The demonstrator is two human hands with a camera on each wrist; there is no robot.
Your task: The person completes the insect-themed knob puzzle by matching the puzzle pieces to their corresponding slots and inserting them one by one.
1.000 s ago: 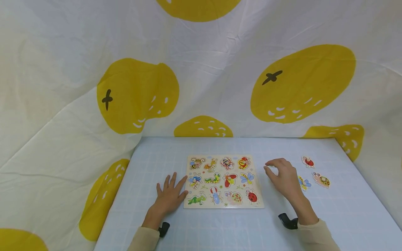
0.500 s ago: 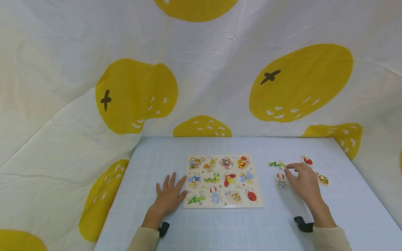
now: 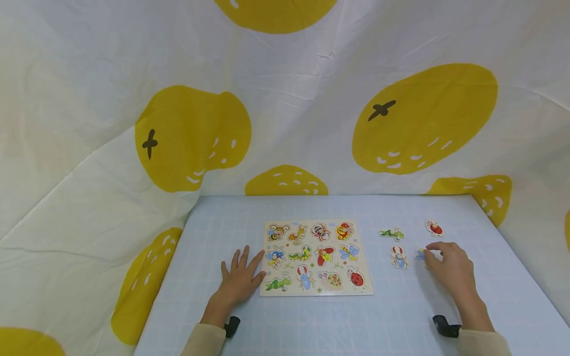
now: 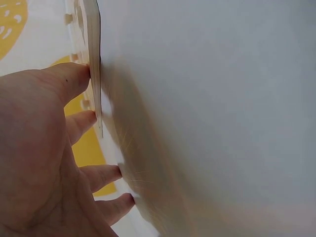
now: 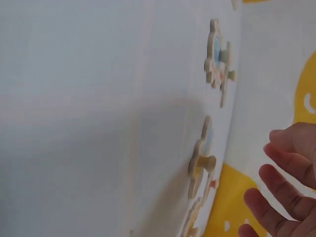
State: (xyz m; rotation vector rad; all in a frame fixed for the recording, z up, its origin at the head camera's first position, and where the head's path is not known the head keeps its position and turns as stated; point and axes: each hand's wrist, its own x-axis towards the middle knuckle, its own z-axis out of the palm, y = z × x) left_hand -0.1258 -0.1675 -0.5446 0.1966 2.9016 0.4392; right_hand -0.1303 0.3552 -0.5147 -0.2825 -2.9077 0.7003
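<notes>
Spread fingers of my left hand (image 3: 240, 282) rest against the left edge of a wooden insect puzzle board (image 3: 318, 295), thumb and index finger touching it in the left wrist view. To the right of the board, my right hand (image 3: 453, 273) hovers over a dragonfly piece (image 3: 420, 254), partly covering it. In the right wrist view, thumb and index finger come close together with nothing between them, apart from the knobbed dragonfly piece (image 5: 198, 165). Left of this hand lie a stag beetle piece (image 3: 400, 258) and a grasshopper piece (image 3: 392, 234). A ladybug piece (image 3: 434, 228) lies just beyond it.
All pieces lie on a pale checked tablecloth (image 3: 311, 326). Behind the table hangs a white cloth (image 3: 303, 123) with yellow fruit prints. Part of another piece (image 5: 191, 219) shows at the bottom of the right wrist view; in the head view my right hand hides it.
My right hand has moved right and nearer to me, from beside the board past the grasshopper piece to the dragonfly piece. The grasshopper and stag beetle pieces are uncovered. The left hand stays put.
</notes>
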